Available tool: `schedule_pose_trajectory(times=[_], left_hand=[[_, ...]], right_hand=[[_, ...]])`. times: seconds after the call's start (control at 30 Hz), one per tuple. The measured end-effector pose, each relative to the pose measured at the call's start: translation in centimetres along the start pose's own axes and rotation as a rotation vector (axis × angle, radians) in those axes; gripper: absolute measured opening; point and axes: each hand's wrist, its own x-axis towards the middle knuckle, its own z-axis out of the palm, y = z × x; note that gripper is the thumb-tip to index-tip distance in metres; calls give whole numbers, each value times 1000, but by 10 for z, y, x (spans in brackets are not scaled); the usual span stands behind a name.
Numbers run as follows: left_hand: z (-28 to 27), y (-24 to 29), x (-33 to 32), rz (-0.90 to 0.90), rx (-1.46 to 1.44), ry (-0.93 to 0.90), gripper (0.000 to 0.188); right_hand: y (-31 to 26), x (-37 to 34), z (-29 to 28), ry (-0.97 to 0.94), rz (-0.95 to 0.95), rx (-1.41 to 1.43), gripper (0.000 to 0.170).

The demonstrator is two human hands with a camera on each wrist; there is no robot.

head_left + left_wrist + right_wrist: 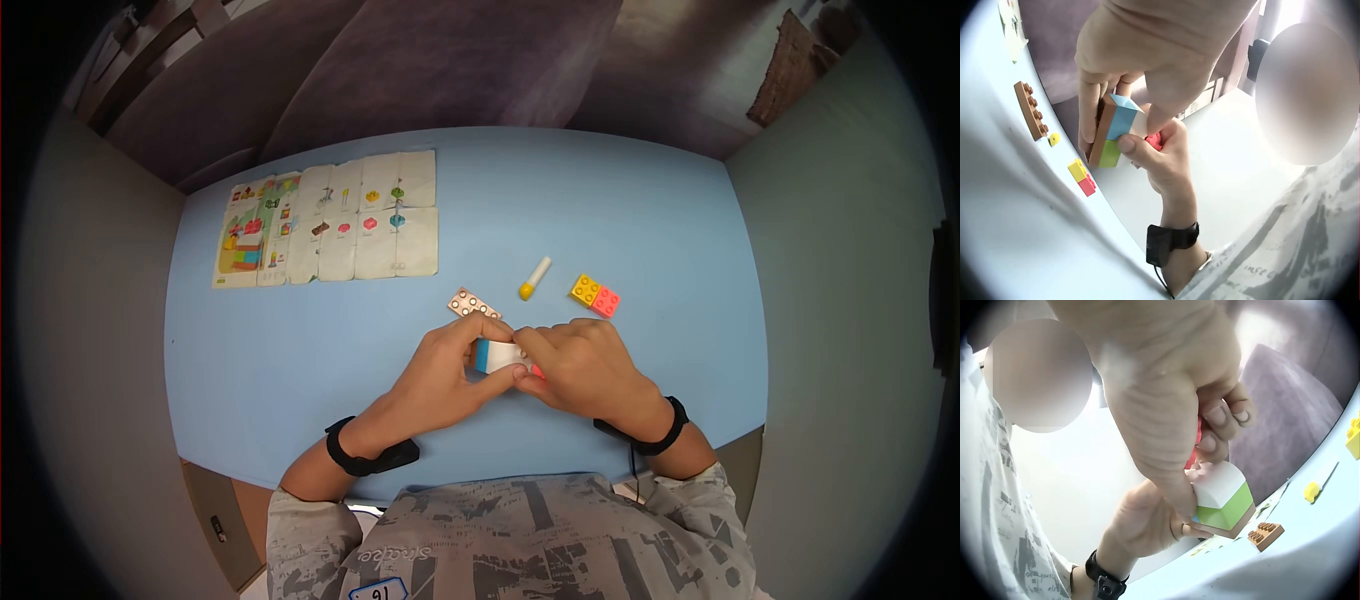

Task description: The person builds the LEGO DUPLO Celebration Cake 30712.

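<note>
My left hand [440,372] grips a small stack of toy building bricks. In the left wrist view the stack has a brown base plate [1104,122] under a blue brick [1122,121] and a green brick [1109,154]. A rounded white brick [1220,485] tops the green one in the right wrist view. My right hand [585,368] pinches a red brick [1155,141] against the white top, its thumb lying along the stack's side. Fingers hide most of the red brick.
On the blue table [640,400], beyond my hands, lie a brown studded brick [473,303], a white stick with a yellow end [536,278], and a yellow brick [585,289] beside a coral-red brick [606,301]. A creased picture instruction sheet [335,245] spreads at the back left.
</note>
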Motion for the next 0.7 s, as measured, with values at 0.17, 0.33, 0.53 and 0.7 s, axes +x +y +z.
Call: schedule_pose_trajectory(times=[0.17, 0.33, 0.53, 0.7], left_hand=[[-2, -5, 1, 22, -54, 2, 30], [-7, -8, 9, 98, 146, 0, 34], [-2, -19, 15, 130, 254, -33, 42], [-10, -12, 14, 54, 338, -43, 52]], right_hand=[[1, 1, -5, -45, 42, 21, 40], [27, 0, -31, -100, 269, -52, 63], [72, -8, 0, -235, 433, -239, 62], [68, -4, -3, -245, 511, -280, 51]])
